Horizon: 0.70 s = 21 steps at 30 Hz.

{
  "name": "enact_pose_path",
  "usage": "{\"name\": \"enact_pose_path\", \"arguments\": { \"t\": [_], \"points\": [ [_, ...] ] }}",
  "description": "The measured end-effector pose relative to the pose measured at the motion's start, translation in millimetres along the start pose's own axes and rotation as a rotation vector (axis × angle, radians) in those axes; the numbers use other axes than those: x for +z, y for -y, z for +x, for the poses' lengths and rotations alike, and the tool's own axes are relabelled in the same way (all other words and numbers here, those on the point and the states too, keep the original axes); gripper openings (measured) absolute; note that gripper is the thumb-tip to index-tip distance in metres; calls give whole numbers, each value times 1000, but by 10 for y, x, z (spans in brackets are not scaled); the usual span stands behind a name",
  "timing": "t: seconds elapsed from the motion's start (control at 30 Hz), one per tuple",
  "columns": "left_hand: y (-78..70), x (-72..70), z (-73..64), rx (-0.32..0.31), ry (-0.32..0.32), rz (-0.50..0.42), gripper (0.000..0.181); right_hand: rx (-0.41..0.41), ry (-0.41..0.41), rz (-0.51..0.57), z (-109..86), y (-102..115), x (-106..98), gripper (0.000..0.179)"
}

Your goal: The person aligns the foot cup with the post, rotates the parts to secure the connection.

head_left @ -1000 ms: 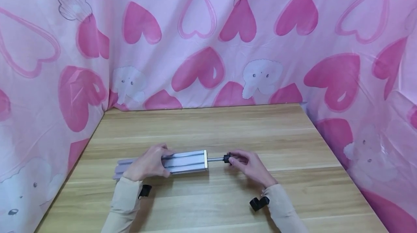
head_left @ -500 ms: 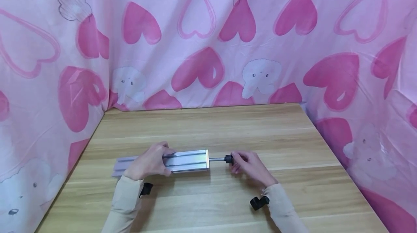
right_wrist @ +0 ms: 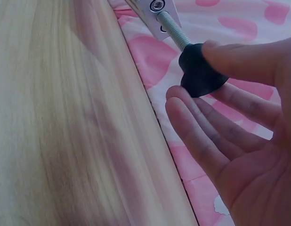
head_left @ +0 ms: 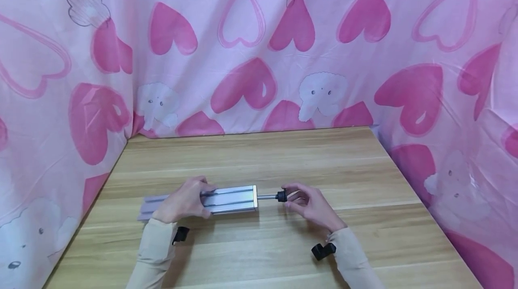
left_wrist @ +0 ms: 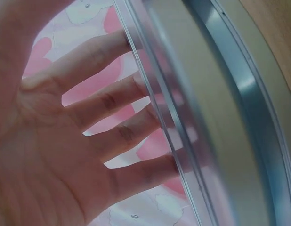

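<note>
Above tabletop, hands hold rail and knob of inset rod.

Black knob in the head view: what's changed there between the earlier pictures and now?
The right hand has shifted its fingers on the black knob: bunched closer half a second ago, they are now opened out wider around its end. Nothing newly grabbed or dropped. As before, the left hand grips the metal bar, and the rod joins bar and knob.
</note>
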<state>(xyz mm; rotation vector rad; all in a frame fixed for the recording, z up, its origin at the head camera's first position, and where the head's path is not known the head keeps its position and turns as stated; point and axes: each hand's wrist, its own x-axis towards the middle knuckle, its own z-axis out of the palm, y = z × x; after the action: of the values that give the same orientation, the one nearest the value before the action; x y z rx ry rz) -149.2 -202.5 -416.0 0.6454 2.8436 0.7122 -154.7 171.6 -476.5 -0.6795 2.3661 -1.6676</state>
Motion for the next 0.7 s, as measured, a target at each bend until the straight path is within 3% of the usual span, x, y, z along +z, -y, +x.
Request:
{"name": "enact_pose_path", "arguments": {
  "t": [0.13, 0.33, 0.53, 0.7],
  "points": [
    [5, 13, 1, 7, 3, -11, 69, 54, -17, -37, -2, -6, -3, 44],
    [13, 33, 11, 24, -6, -12, 69, 130, -40, -11, -5, 8, 10, 44],
    [23, 50, 14, 32, 5, -18, 69, 137, -14, -20, 0, 12, 16, 34],
    [27, 52, 28, 24, 6, -23, 70, 144, 4, -41, -9, 11, 4, 36]
  ]
}}
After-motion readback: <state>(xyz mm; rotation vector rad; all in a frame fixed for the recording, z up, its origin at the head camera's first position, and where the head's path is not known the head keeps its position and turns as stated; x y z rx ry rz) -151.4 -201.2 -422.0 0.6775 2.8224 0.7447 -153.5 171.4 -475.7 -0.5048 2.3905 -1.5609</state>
